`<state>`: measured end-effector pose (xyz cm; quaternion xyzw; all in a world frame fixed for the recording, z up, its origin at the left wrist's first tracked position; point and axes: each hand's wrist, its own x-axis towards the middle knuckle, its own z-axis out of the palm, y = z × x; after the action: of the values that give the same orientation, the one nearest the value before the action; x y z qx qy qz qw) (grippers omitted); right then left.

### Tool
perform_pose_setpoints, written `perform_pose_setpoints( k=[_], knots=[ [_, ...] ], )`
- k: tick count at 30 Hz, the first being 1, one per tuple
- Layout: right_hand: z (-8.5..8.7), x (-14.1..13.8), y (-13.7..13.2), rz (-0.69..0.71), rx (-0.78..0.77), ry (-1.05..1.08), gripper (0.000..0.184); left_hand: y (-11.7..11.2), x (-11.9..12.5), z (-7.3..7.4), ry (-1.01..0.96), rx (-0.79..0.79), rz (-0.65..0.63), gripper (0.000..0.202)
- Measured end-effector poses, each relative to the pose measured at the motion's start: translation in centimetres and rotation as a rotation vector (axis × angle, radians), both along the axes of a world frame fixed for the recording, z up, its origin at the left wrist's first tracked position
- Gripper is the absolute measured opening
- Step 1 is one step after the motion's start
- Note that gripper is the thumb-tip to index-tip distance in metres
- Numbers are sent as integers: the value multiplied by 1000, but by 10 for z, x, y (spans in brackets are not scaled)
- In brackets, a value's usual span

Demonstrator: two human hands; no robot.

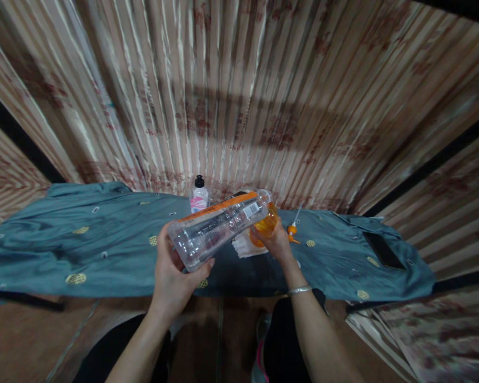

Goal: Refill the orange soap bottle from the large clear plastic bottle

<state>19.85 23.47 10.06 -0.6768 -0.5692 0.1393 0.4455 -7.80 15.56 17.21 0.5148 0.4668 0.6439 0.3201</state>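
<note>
Tilted across the middle of the view is a large clear plastic bottle [219, 231] with an orange-edged label. My left hand [175, 276] grips it near its base, thumb along the underside. Its neck end points right and slightly up, close to a smaller bottle of orange liquid [268, 219]. Around that orange bottle my right hand [278, 239] is closed. The two bottles meet or overlap at the clear bottle's mouth, and I cannot tell whether they touch. Just right of my right hand, an orange pump top [291, 230] with a thin tube lies on the cloth.
A clear bottle with a black cap and pink label [199, 197] stands at the back. White folded cloth or tissue [247, 246] lies under the orange bottle. A dark phone [383, 250] rests at right on the teal tablecloth [120, 239]. Patterned curtains [239, 96] hang behind.
</note>
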Motion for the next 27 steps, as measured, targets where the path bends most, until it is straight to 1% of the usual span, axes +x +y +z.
perform_pose_setpoints(
  k=[6,10,15,18,21,27],
  knots=[
    [1,0,0,-16,-3,-3,71,0,0,2,23,-1,10,89],
    [0,-1,0,-21,8,-17,70,0,0,2,1,-6,3,92],
    [-2,0,1,-19,20,-20,71,-1,1,5,-11,-5,12,89],
    [-3,1,1,-17,21,-17,73,-1,1,7,-24,-10,8,86],
    [-3,1,1,-13,20,-10,76,-2,1,8,-49,-26,2,88],
    [-2,0,1,-2,6,-6,71,-1,2,10,-68,-43,-8,88]
  ],
)
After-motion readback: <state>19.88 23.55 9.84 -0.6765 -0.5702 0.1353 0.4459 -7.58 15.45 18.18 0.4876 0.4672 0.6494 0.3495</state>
